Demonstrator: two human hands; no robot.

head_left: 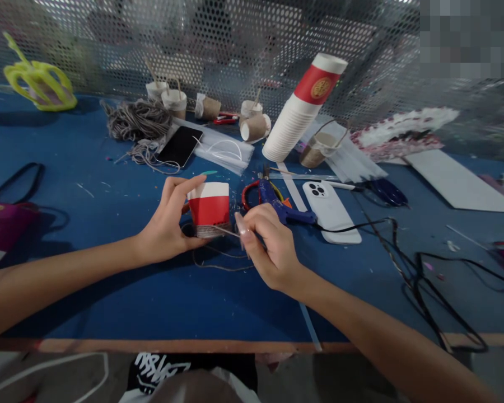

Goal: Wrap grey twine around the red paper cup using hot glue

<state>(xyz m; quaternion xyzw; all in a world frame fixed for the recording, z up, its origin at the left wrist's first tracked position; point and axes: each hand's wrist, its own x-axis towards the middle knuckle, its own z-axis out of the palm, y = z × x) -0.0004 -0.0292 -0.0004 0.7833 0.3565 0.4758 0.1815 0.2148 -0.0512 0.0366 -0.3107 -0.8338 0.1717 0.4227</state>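
Observation:
A red and white paper cup (210, 204) is held between the fingers and thumb of my left hand (168, 224). Rows of grey-brown twine (210, 230) wrap round the cup's lower end. My right hand (271, 240) pinches the strand running from these wraps, pulling it out to the right. Slack loops of the same cord hang below, just above the blue table (151, 302). Right behind my right hand lies a blue glue gun (273, 196), with red-handled scissors (250, 195) partly beneath it. A white phone (331, 211) rests to the right.
At the back stand a leaning stack of paper cups (294, 117), a grey twine bundle (140, 120), a black phone (180, 145) and several small twine-wrapped cups. Black cables (418, 268) trail across the right side. A perforated metal screen (235, 50) closes off the rear.

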